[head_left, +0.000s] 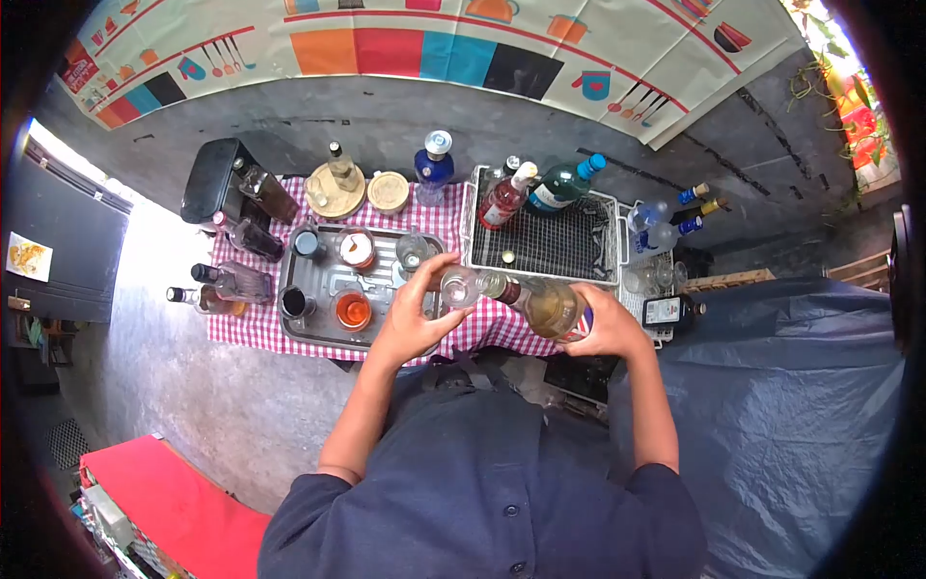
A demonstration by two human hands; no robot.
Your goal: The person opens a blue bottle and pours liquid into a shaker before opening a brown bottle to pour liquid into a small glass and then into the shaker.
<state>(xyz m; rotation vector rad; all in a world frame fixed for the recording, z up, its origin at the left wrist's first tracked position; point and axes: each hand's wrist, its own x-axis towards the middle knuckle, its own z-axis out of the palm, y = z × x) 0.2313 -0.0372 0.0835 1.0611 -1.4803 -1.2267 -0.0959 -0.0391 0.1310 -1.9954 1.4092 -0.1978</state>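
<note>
My left hand [417, 314] is closed round a small clear glass [459, 287], held over the front right edge of the metal tray [328, 340]. My right hand [610, 323] grips a bottle of yellowish liquid [552, 309] near its base. The bottle is tilted on its side, with its neck pointing left and its mouth at the rim of the glass. Whether liquid is flowing is too small to tell. On the tray are a glass of orange-red drink [352, 310], a glass with a reddish drink [356, 248], an empty-looking glass [413, 251] and dark cups.
A wire rack [579, 261] at the back right holds a red bottle [502, 203] and a green bottle [559, 188]. Several bottles stand at the left. A blue bottle [434, 164] and wooden boards [335, 198] are at the back of the checked cloth [231, 330].
</note>
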